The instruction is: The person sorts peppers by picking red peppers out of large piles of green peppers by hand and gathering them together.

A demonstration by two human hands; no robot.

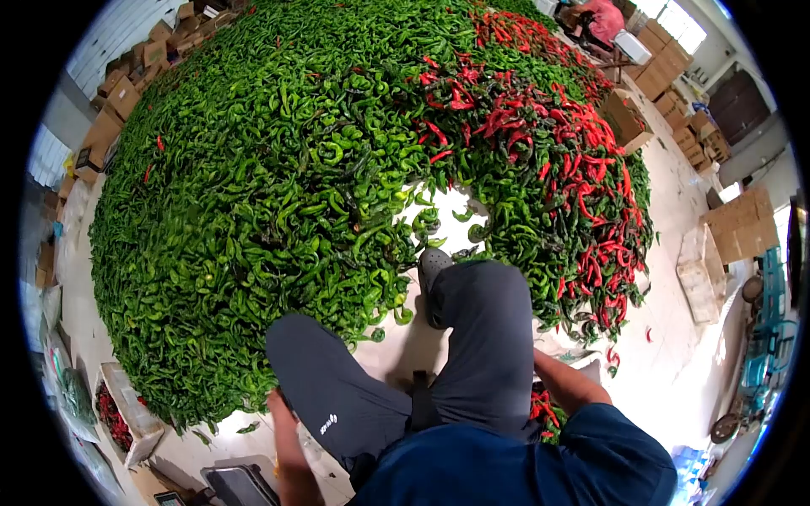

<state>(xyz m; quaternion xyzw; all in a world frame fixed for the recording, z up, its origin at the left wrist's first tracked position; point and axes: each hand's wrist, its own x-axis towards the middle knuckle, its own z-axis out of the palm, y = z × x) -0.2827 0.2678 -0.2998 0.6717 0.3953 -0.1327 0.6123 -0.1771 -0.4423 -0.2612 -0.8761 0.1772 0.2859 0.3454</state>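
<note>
A huge heap of green chili peppers covers the floor before my legs. Red chili peppers lie mixed along its right side. My left hand hangs beside my left knee, close to the heap's near edge; its fingers are hidden. On the other side, my right forearm reaches in behind my right thigh, which covers the fingers. Close to that arm, a white container shows partly, with red and green peppers beside my thigh. Whether either hand holds anything is hidden.
A white box of red peppers stands at lower left, near a dark bin. Cardboard boxes line the left wall. At right are a foam box and a blue cart. Another person is at the upper right.
</note>
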